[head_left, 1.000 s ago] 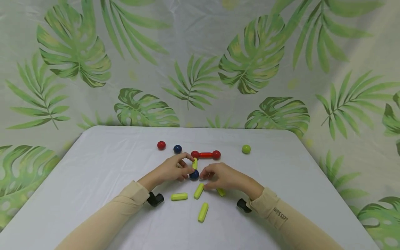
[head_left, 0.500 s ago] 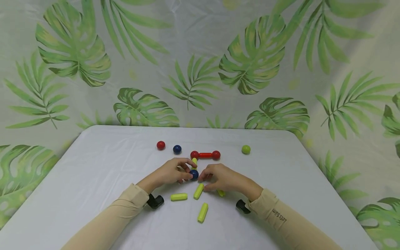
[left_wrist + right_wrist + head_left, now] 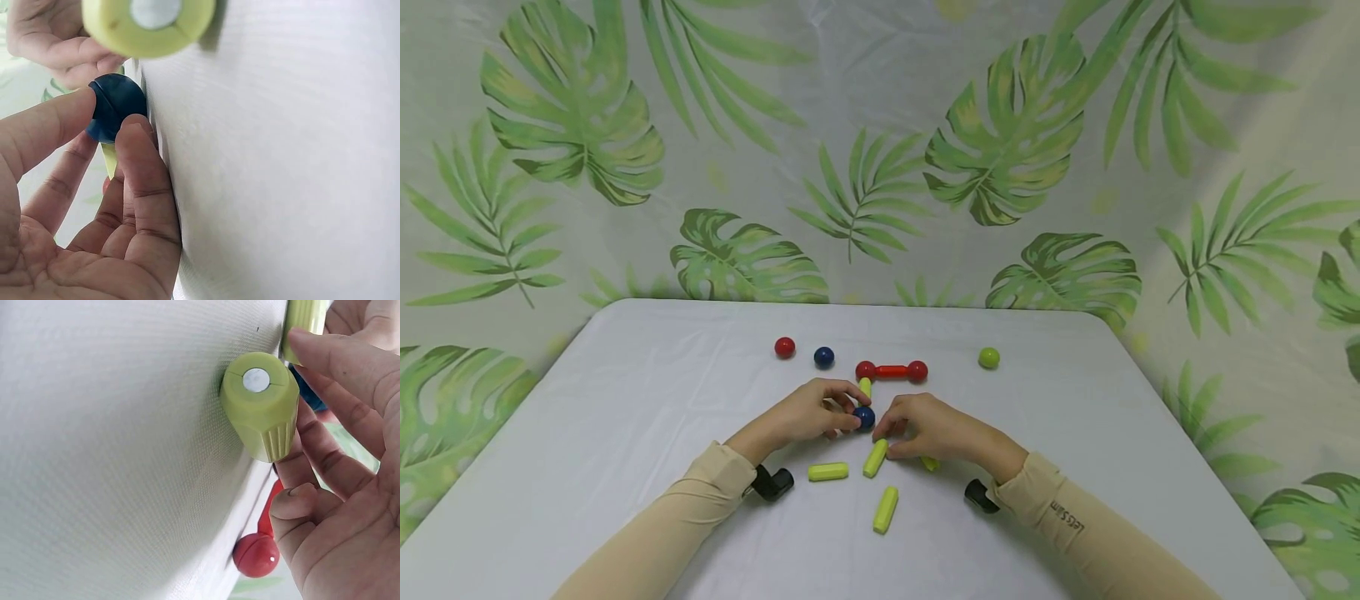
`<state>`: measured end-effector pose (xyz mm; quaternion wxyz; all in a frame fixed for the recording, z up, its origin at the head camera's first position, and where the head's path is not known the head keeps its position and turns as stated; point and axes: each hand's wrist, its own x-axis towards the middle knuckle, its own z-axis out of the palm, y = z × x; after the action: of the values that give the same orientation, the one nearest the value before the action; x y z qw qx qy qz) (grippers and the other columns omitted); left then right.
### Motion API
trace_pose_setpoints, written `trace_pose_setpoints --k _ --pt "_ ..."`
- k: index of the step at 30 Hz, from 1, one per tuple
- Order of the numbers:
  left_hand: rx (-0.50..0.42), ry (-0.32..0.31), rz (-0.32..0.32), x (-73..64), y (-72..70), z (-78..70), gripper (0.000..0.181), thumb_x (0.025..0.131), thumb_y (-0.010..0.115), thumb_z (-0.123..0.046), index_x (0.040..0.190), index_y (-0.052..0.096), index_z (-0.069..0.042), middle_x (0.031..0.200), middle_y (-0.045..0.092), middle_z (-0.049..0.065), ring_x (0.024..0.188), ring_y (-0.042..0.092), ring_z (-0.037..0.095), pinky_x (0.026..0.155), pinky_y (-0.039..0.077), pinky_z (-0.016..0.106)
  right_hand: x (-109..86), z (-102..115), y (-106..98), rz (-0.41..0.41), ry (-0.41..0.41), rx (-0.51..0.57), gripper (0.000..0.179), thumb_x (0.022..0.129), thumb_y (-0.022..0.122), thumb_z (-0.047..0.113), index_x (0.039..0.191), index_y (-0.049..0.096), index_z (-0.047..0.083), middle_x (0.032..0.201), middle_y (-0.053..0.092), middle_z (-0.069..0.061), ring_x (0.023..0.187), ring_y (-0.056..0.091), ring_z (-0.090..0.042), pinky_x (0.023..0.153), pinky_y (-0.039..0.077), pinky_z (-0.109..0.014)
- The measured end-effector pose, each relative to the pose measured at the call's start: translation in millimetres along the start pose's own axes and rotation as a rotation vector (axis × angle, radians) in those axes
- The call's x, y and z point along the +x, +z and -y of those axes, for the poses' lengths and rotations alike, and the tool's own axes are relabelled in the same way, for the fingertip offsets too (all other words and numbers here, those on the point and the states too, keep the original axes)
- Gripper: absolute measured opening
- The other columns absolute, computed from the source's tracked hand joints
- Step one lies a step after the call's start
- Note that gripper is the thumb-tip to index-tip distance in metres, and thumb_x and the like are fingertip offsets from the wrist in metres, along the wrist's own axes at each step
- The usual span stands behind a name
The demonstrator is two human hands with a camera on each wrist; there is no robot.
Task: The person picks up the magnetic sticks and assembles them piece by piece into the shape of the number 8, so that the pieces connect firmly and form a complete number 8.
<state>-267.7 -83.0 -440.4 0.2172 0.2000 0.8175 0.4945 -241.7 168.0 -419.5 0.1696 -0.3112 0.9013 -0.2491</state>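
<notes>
My left hand (image 3: 820,412) pinches a dark blue ball (image 3: 864,417) between thumb and fingers, low over the white table, as the left wrist view also shows. A yellow-green stick (image 3: 866,390) runs from that ball towards a red ball (image 3: 866,371) at the end of a red stick. Close by on the right is my right hand (image 3: 936,427), fingers loosely bent near the blue ball. Its thumb (image 3: 306,342) appears to touch a yellow-green stick (image 3: 875,458). Another yellow-green stick (image 3: 930,463) is partly hidden under this hand; its end has a pale round disc.
More yellow-green sticks lie nearer me, one to the left (image 3: 828,472) and one in front (image 3: 885,509). Farther back rest a loose red ball (image 3: 785,347), a blue ball (image 3: 823,357) and a green ball (image 3: 988,357). The red stick (image 3: 891,372) has a red ball at each end.
My left index finger has come down slightly, and the thumb has drawn back to the blue ball's left side. The right hand and the loose pieces stay nearly still.
</notes>
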Motion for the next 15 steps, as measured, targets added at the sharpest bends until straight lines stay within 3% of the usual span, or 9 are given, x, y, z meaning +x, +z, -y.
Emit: trace_pose_setpoints --k 15 --pt "-0.015 0.002 0.002 -1.1 -0.4 0.9 0.03 0.098 0.076 -0.008 0.128 0.074 -0.01 0.107 0.07 0.01 0.086 0.066 0.018 0.074 0.059 0.028 0.6 -3.1 0.4 -0.008 -0.02 -0.001 0.018 0.092 0.087 0.018 0.109 0.081 0.019 0.105 0.071 0.005 0.098 0.061 -0.012 0.092 0.053 -0.029"
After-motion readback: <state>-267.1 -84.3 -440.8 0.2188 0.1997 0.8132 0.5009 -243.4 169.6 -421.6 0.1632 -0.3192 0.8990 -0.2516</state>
